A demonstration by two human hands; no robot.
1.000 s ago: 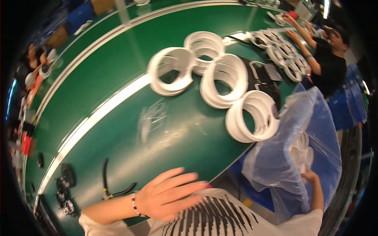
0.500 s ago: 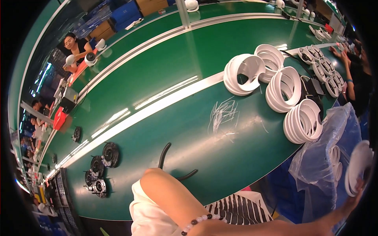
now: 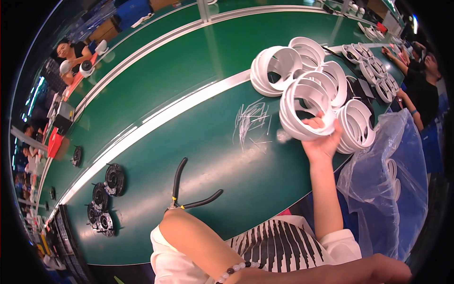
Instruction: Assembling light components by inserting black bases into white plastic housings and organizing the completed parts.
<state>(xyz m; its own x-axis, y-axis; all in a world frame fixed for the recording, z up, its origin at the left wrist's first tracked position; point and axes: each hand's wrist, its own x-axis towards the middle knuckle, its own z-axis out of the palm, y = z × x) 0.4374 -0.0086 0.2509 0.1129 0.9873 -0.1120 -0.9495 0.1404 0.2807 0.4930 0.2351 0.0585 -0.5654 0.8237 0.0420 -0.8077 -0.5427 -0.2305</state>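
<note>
The right hand (image 3: 325, 141) pinches the rim of a white ring-shaped part (image 3: 290, 118) over the green table (image 3: 213, 151), near its front edge; the left hand's (image 3: 390, 270) state cannot be told. Beside that edge, a clear bag (image 3: 366, 175) contains further white parts (image 3: 392, 173).

The plain white, ring-shaped plastic shells (image 3: 289, 116) share one colour inside and out, greying in shadow. Under them, the deep green, flat, glossy worktop (image 3: 246, 203) bears a long, bright white strip (image 3: 208, 96). The long-handled black pliers (image 3: 178, 180) have yellow at the base of their grips. The round, black, disc-shaped parts (image 3: 114, 179) show silvery patches. The colourless, crumpled plastic bag (image 3: 359, 180) is translucent, with blue showing through. The white cloth shirt (image 3: 279, 246) has jagged black stripes, and the round-beaded bracelet (image 3: 236, 268) mixes black and pale beads.
</note>
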